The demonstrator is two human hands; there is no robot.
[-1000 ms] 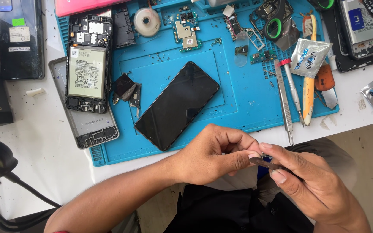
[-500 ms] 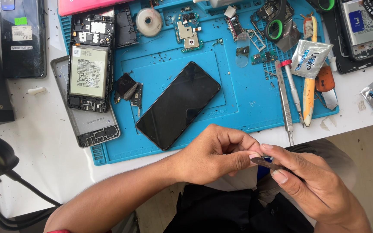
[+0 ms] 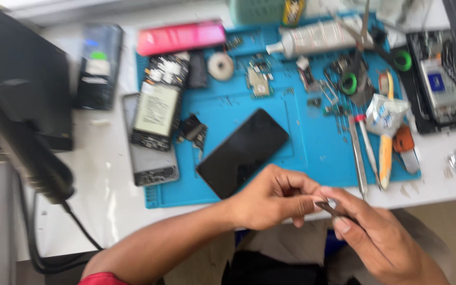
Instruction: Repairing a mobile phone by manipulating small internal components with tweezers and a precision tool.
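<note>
My left hand [image 3: 273, 198] and my right hand [image 3: 378, 235] meet just in front of the table's near edge. My right hand grips thin dark tweezers [image 3: 331, 209], tips pointing left. The fingertips of my left hand pinch at those tips; whatever tiny part sits there is too small and blurred to make out. Just beyond my left hand a black phone screen [image 3: 242, 152] lies face up and slanted on the blue work mat [image 3: 312, 142].
An opened phone with its battery showing [image 3: 157, 113] lies on the mat's left edge over a grey back cover [image 3: 149, 166]. Screwdrivers and tweezers [image 3: 368, 150], a glue tube [image 3: 320, 37], small parts and another opened phone [image 3: 442, 87] sit to the right. A black box and cable [image 3: 22, 121] stand left.
The view has swung down and blurred, so the table now sits lower in frame and more of its far side shows. My hands keep the same pinch on the tweezers.
</note>
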